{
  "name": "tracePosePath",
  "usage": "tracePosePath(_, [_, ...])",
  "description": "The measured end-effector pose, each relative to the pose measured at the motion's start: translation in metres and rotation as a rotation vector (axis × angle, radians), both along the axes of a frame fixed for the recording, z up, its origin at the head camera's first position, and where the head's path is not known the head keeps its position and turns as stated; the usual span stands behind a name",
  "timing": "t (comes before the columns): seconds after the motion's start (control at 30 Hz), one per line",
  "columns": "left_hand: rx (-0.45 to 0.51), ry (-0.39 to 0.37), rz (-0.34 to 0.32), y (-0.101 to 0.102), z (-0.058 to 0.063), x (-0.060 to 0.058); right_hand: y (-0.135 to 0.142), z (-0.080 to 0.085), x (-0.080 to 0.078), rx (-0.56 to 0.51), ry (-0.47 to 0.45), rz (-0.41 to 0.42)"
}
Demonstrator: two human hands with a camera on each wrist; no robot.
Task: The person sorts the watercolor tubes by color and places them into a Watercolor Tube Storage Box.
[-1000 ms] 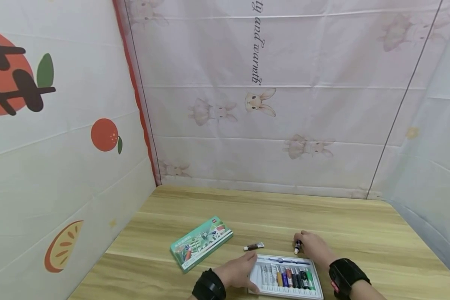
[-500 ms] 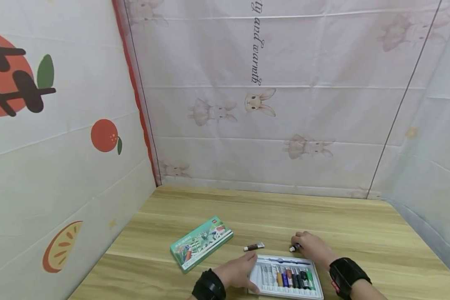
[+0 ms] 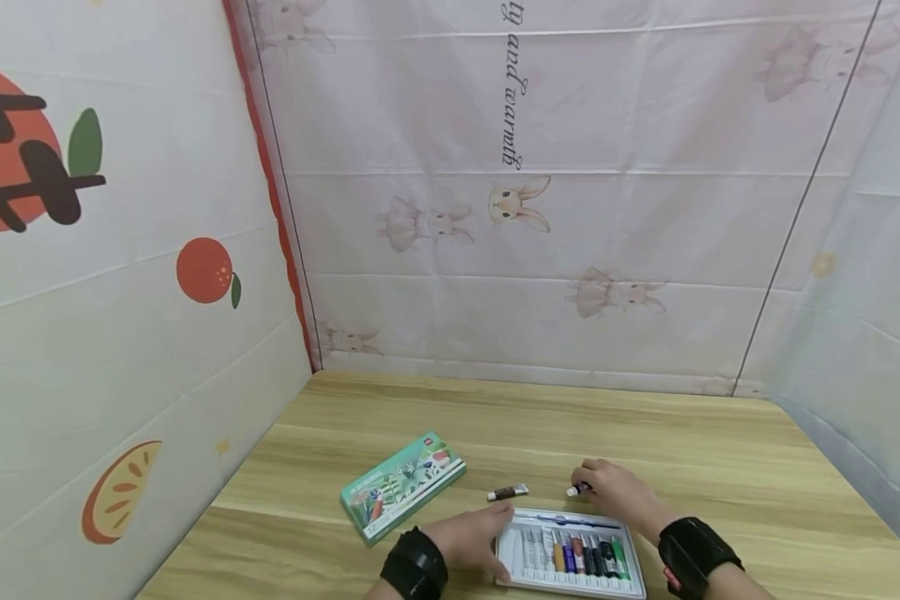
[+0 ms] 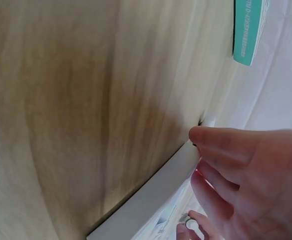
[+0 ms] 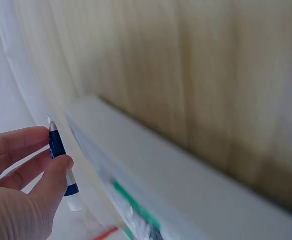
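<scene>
**At lower right of the head view: blue tube [image 3: 579,489] pinched just beyond the tray [image 3: 570,588]**

Right of centre in the lower part of the head view, the right hand [image 3: 621,493] holds the blue tube, its white cap toward the lower left. The right wrist view shows the tube at left, clamped between thumb and fingertips, cap end downward. From these angles I cannot tell whether it touches the table [image 3: 667,433].

At the bottom of the head view, the left hand [image 3: 471,537] touches the tray's left end. Its forefinger and thumb are spread apart, one near the upper left corner, the other lower on the same side.

Inside the white tray lie the tubes [image 3: 579,557] in a row: pale ones at left, then yellow, purple, reddish, dark and, at right, green. Along the top of the tray runs a brush [image 3: 570,522].

Just above the tray's upper left corner, a brown tube [image 3: 507,492] rests on the table. Farther left, a green box [image 3: 403,487] lies tilted across the wood.

Around each wrist is a black band [image 3: 416,565]. Across the upper frame hangs a pale cloth [image 3: 435,117] printed with rabbits.
</scene>
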State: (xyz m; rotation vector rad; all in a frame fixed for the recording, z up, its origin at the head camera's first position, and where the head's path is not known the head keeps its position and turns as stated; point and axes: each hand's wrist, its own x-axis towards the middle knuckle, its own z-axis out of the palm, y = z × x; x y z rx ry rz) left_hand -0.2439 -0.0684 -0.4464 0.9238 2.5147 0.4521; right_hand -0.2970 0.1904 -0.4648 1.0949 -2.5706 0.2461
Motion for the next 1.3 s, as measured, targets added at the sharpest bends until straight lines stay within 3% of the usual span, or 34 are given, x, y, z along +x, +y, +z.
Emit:
tracePosePath(0.27, [0.016, -0.001, 0.024, 0.0, 0.001, 0.001, -0.027, 0.009, 0.019, -0.004, -0.052, 0.103])
tracePosePath(0.43, [0.01, 0.005, 0.027, 0.0, -0.001, 0.001, -0.045, 0.012, 0.034, -0.018, -0.034, 0.201])
tracePosePath(0.7, [0.014, 0.06, 0.008, 0.0, -0.003, 0.0, -0.068, 0.012, 0.053, -0.05, -0.016, 0.277])
tracePosePath(1.07, [0.113, -0.015, -0.016, -0.001, -0.003, -0.002, -0.085, 0.005, 0.063, -0.063, -0.047, 0.399])
tracePosePath(1.3, [0.117, -0.01, -0.032, -0.002, -0.003, -0.001, -0.085, 0.001, 0.062, -0.032, -0.116, 0.438])
